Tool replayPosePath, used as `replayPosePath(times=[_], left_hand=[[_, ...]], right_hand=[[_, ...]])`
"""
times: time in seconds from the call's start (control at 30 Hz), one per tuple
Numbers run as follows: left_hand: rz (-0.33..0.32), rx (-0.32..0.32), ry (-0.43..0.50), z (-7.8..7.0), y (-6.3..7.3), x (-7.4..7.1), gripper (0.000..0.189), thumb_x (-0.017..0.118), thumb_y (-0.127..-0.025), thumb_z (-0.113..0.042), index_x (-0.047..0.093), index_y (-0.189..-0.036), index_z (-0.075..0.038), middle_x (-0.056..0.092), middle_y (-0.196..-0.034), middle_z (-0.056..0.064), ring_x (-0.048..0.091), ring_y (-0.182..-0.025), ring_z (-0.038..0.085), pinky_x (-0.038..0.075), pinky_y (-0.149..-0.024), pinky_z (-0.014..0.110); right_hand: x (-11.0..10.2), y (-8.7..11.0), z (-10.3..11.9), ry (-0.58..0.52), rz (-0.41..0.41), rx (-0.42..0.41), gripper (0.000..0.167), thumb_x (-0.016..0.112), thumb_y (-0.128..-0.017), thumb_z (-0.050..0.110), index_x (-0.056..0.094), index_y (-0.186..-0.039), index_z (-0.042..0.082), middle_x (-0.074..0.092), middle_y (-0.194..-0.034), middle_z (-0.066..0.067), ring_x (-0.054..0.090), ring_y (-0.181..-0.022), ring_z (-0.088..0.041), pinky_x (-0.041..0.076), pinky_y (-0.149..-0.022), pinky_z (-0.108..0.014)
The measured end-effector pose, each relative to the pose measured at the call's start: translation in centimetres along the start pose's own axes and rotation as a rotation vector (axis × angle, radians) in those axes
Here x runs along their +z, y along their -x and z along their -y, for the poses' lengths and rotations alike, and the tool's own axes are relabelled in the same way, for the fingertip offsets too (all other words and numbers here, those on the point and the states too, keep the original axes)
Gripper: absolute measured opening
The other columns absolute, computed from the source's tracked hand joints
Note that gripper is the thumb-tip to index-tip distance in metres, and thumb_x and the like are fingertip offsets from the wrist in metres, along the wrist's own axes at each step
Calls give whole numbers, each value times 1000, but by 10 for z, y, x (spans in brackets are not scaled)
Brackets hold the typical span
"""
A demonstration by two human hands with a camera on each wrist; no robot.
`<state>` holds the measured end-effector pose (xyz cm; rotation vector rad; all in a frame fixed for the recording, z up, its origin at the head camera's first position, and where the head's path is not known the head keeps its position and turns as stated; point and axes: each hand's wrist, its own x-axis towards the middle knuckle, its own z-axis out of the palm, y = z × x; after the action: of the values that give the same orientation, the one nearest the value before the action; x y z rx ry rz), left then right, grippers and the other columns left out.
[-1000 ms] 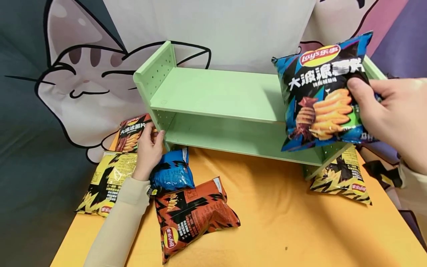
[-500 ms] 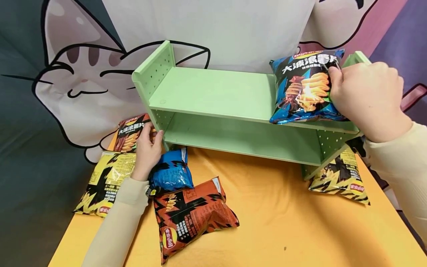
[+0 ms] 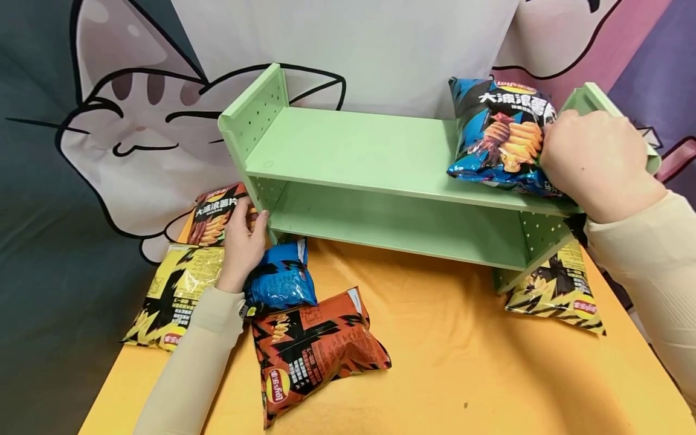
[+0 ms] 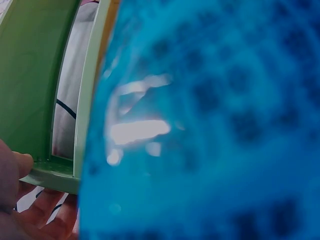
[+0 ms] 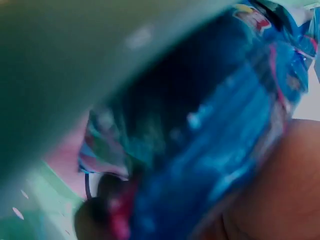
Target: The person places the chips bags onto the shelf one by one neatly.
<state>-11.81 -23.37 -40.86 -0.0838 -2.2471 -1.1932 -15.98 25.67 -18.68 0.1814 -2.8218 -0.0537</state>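
Blue-and-black glossy chip bag point(image 3: 497, 136): right edge was hidden behind the bare right hand point(image 3: 600, 160). Small blue foil bag point(image 4: 200, 130): lettering was blurred, left wrist view. Rightmost yellow-and-black foil bag point(image 3: 560, 293): was partly hidden by the pale-green shelf unit point(image 3: 348, 148).

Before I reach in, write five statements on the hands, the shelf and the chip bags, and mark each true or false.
1. The left hand grips the left end of the green shelf. True.
2. The right hand holds a black-and-blue chip bag. True.
3. That bag is at the lower board. False: it is at the upper board.
4. A red bag lies in front of the shelf. True.
5. Both yellow bags lie left of the shelf. False: one yellow bag does; the other is by the right end.
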Motion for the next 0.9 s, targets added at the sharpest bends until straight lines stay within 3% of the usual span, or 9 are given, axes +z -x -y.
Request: replayPosePath(times=[0.1,0.17,0.3,0.5,0.67,0.8,0.9], left_hand=[[-6,0,4,1,-2,0,35,56,-108,-25,58,-137,-6,68,-121,20,70,-101,34,49,-76,21],[-6,-1,8,0,-2,0,35,56,-108,-25,58,-137,-6,68,-122,19,70,-102,33,48,-76,18],[-6,1,10,0,-3,0,35,56,-107,-25,58,-137,-6,68,-122,19,70,-101,33,47,-75,17],[-3,-8,2,0,-2,1,36,56,-108,-26,57,-138,-7,68,-122,18,70,-102,33,47,-76,17],[-8,-8,5,-1,-1,1,35,56,-107,-25,58,-137,-6,68,-122,18,70,-101,34,47,-75,17],[-12,-4,6,0,-1,2,35,56,-107,-24,58,-137,-6,68,-122,18,69,-99,33,47,-74,18],[-13,-5,7,0,-1,2,35,56,-107,-24,58,-137,-5,68,-121,18,69,-98,33,47,-74,18]], right_hand=[[2,-1,-3,-24,20,-17,27,38,-93,9,53,-84,-13,55,-76,-46,54,-58,-60,37,-36,-59],[1,-2,-5,-19,77,-9,24,40,-88,6,56,-89,-11,56,-78,-45,55,-61,-59,39,-39,-59],[2,-3,-7,-15,105,-7,24,40,-89,6,56,-93,-11,55,-80,-43,56,-63,-59,41,-40,-60],[-2,5,-2,-22,18,-28,20,38,-89,1,51,-100,-10,52,-77,-40,52,-59,-54,40,-41,-58],[-9,17,4,-63,-170,-61,16,35,-89,-2,50,-92,-7,49,-69,-38,47,-55,-61,34,-39,-62],[-10,29,9,-38,-462,-171,23,32,-96,1,45,-77,-2,46,-61,-29,45,-51,-60,27,-37,-58],[-11,39,15,-29,-663,-237,34,31,-104,10,52,-79,-3,48,-62,-23,43,-48,-52,21,-38,-51]])
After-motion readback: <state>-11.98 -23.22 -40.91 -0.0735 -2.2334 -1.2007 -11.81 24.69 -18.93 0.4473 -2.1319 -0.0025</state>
